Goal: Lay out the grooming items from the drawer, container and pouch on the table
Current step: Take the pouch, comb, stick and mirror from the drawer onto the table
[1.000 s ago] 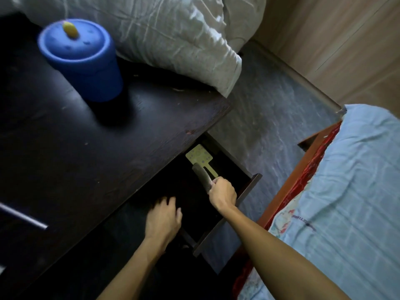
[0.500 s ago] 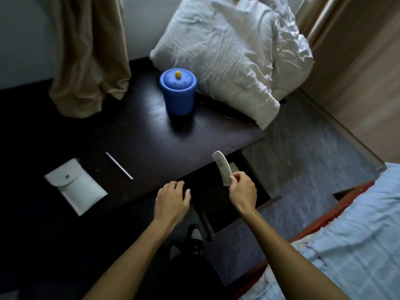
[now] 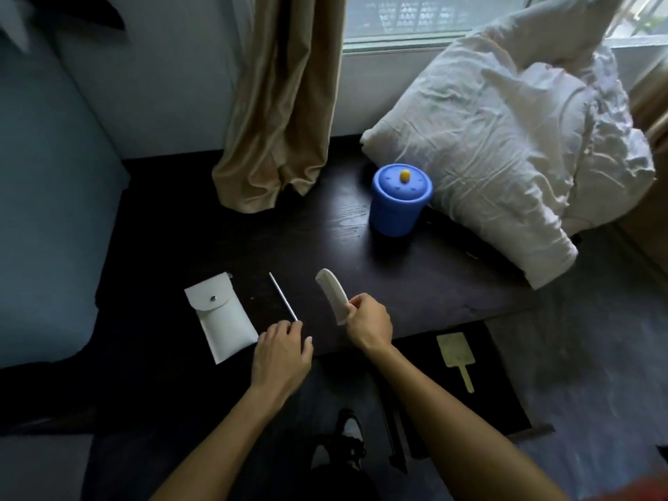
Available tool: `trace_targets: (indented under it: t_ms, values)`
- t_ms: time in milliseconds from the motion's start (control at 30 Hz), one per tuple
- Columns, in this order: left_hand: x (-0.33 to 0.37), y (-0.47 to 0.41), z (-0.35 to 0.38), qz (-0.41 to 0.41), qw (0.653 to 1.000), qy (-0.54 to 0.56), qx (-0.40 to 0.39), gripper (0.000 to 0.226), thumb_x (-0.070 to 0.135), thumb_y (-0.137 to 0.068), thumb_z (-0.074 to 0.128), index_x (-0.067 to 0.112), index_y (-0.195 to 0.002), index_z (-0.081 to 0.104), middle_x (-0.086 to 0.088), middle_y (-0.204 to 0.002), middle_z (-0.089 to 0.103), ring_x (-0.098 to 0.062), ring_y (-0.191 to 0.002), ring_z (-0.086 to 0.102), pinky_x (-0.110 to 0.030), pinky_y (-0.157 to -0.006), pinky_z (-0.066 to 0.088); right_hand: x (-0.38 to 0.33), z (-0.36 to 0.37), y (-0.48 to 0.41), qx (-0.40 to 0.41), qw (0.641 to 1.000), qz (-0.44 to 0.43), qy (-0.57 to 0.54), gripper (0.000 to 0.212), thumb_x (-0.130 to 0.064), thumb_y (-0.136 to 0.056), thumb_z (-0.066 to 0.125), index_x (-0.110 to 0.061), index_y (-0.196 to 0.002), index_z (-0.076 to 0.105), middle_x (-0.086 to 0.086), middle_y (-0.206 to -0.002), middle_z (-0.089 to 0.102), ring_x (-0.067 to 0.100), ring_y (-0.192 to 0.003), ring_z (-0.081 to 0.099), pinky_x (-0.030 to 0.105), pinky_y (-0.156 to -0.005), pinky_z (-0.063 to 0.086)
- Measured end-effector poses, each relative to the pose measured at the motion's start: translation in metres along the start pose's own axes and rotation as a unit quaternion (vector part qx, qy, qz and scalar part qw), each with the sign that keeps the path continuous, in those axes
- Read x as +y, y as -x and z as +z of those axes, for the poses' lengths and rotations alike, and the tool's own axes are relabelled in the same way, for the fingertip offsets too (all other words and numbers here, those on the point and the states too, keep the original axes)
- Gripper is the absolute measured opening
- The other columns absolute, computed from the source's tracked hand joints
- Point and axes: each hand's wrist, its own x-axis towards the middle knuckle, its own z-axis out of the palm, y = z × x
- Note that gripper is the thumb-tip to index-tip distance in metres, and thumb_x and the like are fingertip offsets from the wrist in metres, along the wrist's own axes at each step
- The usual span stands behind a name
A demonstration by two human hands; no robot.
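Table (image 3: pixel 415 283) first: its dark top carries the blue lidded container (image 3: pixel 400 199) at twelve o'clock, rigid and light by the look, so take it round the body. The white pouch (image 3: pixel 223 317) lies at nine o'clock from your hands, soft and flat; lift it by an edge. Your right hand (image 3: pixel 368 325) pinches the comb (image 3: pixel 332 295) by its lower end, above the table; it looks stiff and light. Your left hand (image 3: pixel 282 350) is open, resting beside a thin metal rod (image 3: pixel 283 296)

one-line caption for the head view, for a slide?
Right hand holds a comb over the dark table; left hand open beside a metal stick.
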Motion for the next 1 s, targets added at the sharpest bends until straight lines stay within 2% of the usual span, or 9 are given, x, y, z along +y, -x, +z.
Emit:
trace_targets:
  t_ms: [200,333,467,667,800,900,1000]
  values:
    - [-0.015,-0.011,0.011,-0.043,0.999,0.029,0.001,0.037,0.034,-0.093,0.047,0.012,-0.121,0.057,-0.007,-0.115,0.060,-0.020,-0.104,0.056,-0.034,-0.090,0.045,-0.015,0.029,-0.031,-0.032,0.999,-0.003,0.014,0.018,-0.021,-0.095,0.051,-0.020,-0.103,0.067,0.000,-0.099,0.070,0.016,-0.084,0.062,0.031,-0.072,0.051]
    - [-0.009,-0.021,0.017,-0.042,0.999,0.025,-0.021,0.036,0.033,-0.091,0.049,0.013,-0.120,0.058,-0.005,-0.112,0.061,-0.020,-0.102,0.057,-0.034,-0.088,0.045,-0.010,0.027,-0.032,-0.017,1.000,0.001,0.025,0.026,-0.022,-0.094,0.051,-0.020,-0.114,0.067,-0.001,-0.109,0.071,0.019,-0.101,0.065,0.027,-0.080,0.047]
    - [0.023,-0.021,0.034,0.024,0.998,0.055,-0.030,0.028,0.026,-0.085,0.057,0.012,-0.107,0.065,-0.004,-0.098,0.066,-0.021,-0.089,0.063,-0.036,-0.078,0.051,0.021,0.004,-0.016,0.036,0.999,0.007,0.027,0.026,-0.027,-0.093,0.051,-0.022,-0.113,0.067,-0.003,-0.105,0.072,0.016,-0.098,0.066,0.030,-0.084,0.052]
    - [0.092,-0.010,0.064,0.137,0.983,0.090,-0.085,0.034,0.034,-0.084,0.043,0.015,-0.101,0.066,0.002,-0.093,0.067,-0.017,-0.084,0.064,-0.034,-0.074,0.053,0.112,-0.046,0.018,0.101,0.991,0.077,0.046,0.025,-0.031,-0.092,0.051,-0.024,-0.112,0.066,-0.006,-0.108,0.069,0.013,-0.098,0.064,0.030,-0.083,0.052]
    - [0.130,-0.007,0.094,0.200,0.965,0.083,-0.148,0.031,0.030,-0.088,0.054,0.015,-0.113,0.062,0.001,-0.104,0.065,-0.017,-0.096,0.061,-0.033,-0.084,0.049,0.179,-0.060,0.027,0.067,0.981,0.162,0.081,0.032,-0.030,-0.092,0.050,-0.022,-0.121,0.063,-0.004,-0.119,0.066,0.014,-0.107,0.062,0.029,-0.090,0.051]
    - [0.152,-0.009,0.123,0.249,0.945,0.039,-0.209,0.038,0.034,-0.094,0.043,0.018,-0.126,0.052,0.002,-0.117,0.058,-0.016,-0.108,0.054,-0.031,-0.095,0.042,0.219,-0.059,0.017,0.065,0.971,0.215,0.084,0.032,-0.029,-0.094,0.051,-0.020,-0.122,0.062,-0.002,-0.121,0.065,0.016,-0.110,0.061,0.030,-0.091,0.050]
    - [0.167,-0.013,0.159,0.301,0.922,-0.008,-0.244,0.039,0.035,-0.095,0.036,0.019,-0.129,0.046,0.001,-0.121,0.054,-0.016,-0.112,0.050,-0.031,-0.098,0.039,0.251,-0.047,-0.006,0.074,0.965,0.239,0.083,0.032,-0.029,-0.095,0.050,-0.018,-0.123,0.062,0.000,-0.120,0.065,0.018,-0.108,0.062,0.031,-0.089,0.050]
